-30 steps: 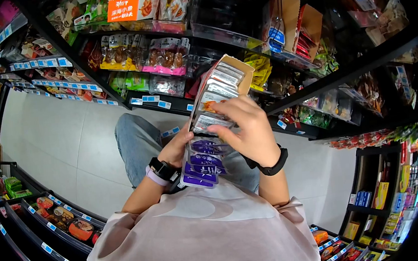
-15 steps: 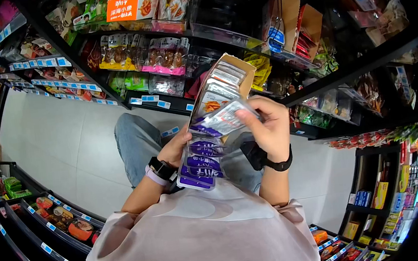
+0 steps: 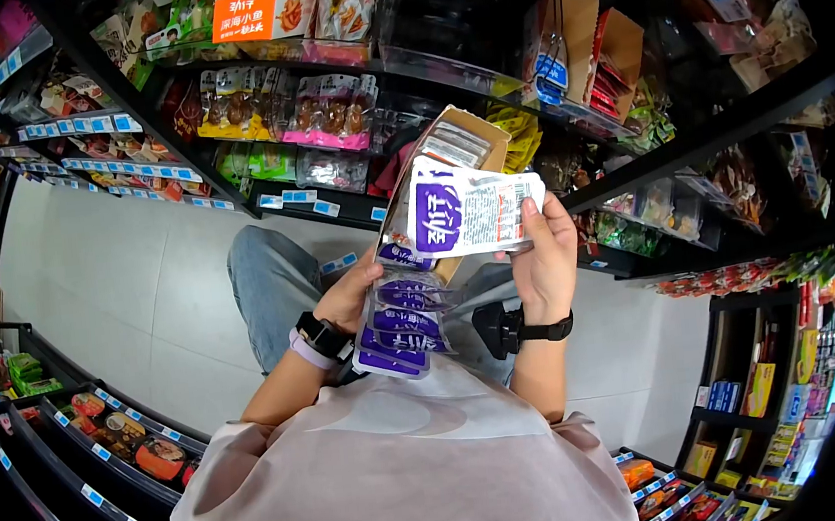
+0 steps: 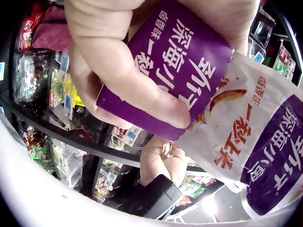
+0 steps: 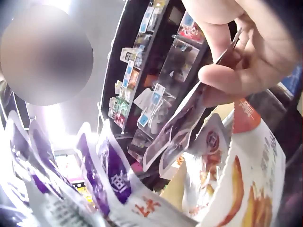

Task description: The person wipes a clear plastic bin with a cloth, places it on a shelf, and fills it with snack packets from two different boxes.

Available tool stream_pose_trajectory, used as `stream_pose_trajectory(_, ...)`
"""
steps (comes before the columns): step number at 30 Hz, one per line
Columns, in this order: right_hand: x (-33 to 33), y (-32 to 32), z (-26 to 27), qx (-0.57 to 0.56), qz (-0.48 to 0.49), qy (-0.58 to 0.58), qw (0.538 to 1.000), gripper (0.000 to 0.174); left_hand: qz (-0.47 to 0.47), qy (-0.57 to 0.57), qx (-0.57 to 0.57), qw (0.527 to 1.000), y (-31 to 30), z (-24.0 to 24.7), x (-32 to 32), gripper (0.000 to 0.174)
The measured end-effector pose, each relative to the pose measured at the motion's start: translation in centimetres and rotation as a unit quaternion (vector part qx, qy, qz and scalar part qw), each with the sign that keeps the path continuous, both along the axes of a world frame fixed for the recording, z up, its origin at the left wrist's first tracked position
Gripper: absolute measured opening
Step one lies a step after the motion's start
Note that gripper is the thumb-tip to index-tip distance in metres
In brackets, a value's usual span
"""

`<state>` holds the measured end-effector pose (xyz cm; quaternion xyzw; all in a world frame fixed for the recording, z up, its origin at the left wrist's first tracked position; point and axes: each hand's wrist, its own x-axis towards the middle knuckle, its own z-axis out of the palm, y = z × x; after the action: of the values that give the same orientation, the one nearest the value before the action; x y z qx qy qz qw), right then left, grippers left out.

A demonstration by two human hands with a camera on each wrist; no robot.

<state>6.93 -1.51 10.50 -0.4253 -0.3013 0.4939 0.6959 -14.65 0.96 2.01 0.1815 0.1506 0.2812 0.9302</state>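
Observation:
My left hand (image 3: 349, 299) grips the near side of an open carton (image 3: 493, 145) of fish snack packets. Its fingers curl over the carton's purple printed panel (image 4: 189, 52) in the left wrist view. Between thumb and fingers, my right hand (image 3: 546, 260) pinches white-and-purple snack packets (image 3: 478, 212), printed backs up, above the carton. Seen edge-on in the right wrist view, these held packets (image 5: 182, 130) are at least two. More purple packets (image 3: 399, 331) fan out of the carton's near end toward the shirt. Silvery packets (image 3: 457, 144) stand in its far end.
Shelves of bagged snacks (image 3: 333, 113) rise in front, with price tags (image 3: 301, 197) along their edges. Open cartons (image 3: 558, 46) stand on the shelf at upper right. Lower racks (image 3: 133, 439) curve round at left. A bent knee in jeans (image 3: 275, 294) is beside the left hand.
My right hand has drawn packets up out of the carton, moved right, and turned them so their white-and-purple backs show. My left hand and the carton have barely moved.

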Motion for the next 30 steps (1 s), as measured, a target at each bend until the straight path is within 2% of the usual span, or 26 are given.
stream_pose_trajectory(2, 0.1, 0.0, -0.1, 0.008, 0.038, 0.068, 0.997, 0.023, 0.005, 0.007, 0.009, 1.000, 0.0, 0.3, -0.1, 0.080)
stream_pose_trajectory(6, -0.1, 0.0, -0.2, 0.014, 0.088, 0.122, 0.988, 0.029, 0.011, 0.033, 0.025, 0.999, 0.0, 0.5, -0.2, 0.081)
stream_pose_trajectory(9, 0.3, -0.2, -1.3, 0.034, 0.146, 0.184, 0.971, 0.044, 0.012, 0.040, 0.020, 0.999, 0.0, 0.4, -0.3, 0.082)
stream_pose_trajectory(13, 0.2, -0.3, -1.9, 0.034, 0.169, 0.232, 0.957, 0.052, 0.006, 0.035, 0.009, 0.999, 0.0, 0.7, -0.2, 0.081)
stream_pose_trajectory(17, 0.4, -0.4, -3.4, 0.021, 0.193, 0.305, 0.933, 0.050, 0.001, 0.037, 0.015, 0.999, 0.1, 0.7, -0.1, 0.081)
stream_pose_trajectory(22, 0.2, -0.9, -4.0, 0.017, 0.186, 0.311, 0.932, 0.043, 0.009, 0.036, 0.010, 0.999, 0.0, 0.1, -0.2, 0.078)
stream_pose_trajectory(24, 0.4, -0.9, -4.7, 0.020, 0.155, 0.208, 0.965, 0.042, 0.010, 0.035, 0.004, 0.999, 0.0, -0.3, -0.3, 0.076)
stream_pose_trajectory(26, 0.4, -1.0, -4.6, 0.010, 0.149, 0.200, 0.968, 0.044, 0.010, 0.033, -0.003, 0.999, 0.0, -0.7, -0.4, 0.074)
stream_pose_trajectory(30, 0.0, -1.1, -3.8, 0.063, 0.178, 0.170, 0.967, 0.048, 0.000, 0.009, -0.020, 1.000, 0.0, -1.0, -0.4, 0.070)
